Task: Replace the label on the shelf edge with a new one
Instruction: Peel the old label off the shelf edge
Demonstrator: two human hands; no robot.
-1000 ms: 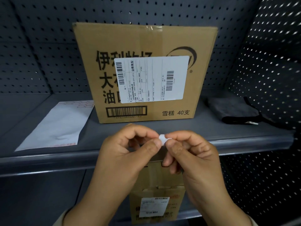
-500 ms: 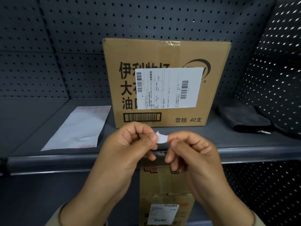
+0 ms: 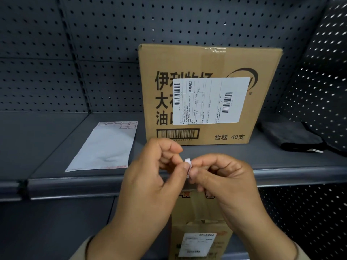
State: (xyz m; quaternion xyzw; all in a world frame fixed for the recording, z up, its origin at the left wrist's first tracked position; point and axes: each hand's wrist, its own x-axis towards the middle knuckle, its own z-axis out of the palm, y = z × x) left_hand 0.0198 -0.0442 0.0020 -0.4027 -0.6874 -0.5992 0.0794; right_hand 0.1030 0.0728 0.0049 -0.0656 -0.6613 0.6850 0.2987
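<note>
- The left hand (image 3: 150,177) and the right hand (image 3: 223,177) meet in front of the shelf edge (image 3: 75,184), fingers curled, each pinching one side of a small white label (image 3: 188,162) between thumb and forefinger.
- The label sits folded or curled between the fingertips, just above the edge strip and apart from it; whether any print is on it cannot be told.
- Below the hands, on the lower level, stands a second cardboard box (image 3: 201,241) with a white printed sticker on its front; its top flaps look partly open, but the contents are hidden.
- On the grey shelf (image 3: 262,158) above the edge, to the left, a white label sheet (image 3: 105,147) lies flat, with small red-outlined rectangles at its far end.
- Behind the hands a large cardboard box (image 3: 206,62) stands upright, its top taped shut, so nothing inside shows; a white shipping label (image 3: 210,100) with barcodes is stuck on its front over black printed characters.
- To the right of that box lies a folded dark grey cloth (image 3: 289,136).
- A dark perforated back panel (image 3: 93,53) closes the shelf behind and at the right side.
</note>
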